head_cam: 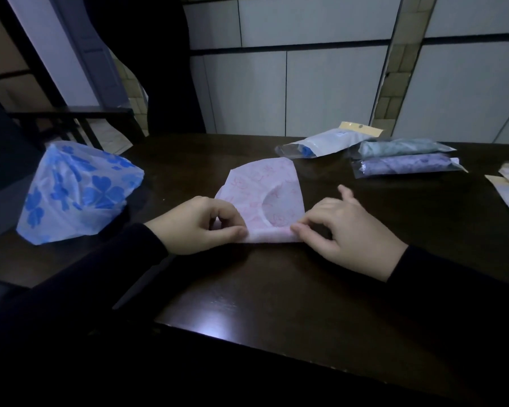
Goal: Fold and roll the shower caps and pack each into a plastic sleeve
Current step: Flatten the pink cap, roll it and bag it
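No text, brand, number or sign can be read. The white plastic sleeve with a tan cardboard header (332, 142) at the far side of the dark wooden table (247, 304) bears a small blue mark near its top, too small and blurred to make out. The pink shower cap of thin printed plastic (262, 183) and the white shower cap with blue flowers (77, 189) carry only patterns, no lettering
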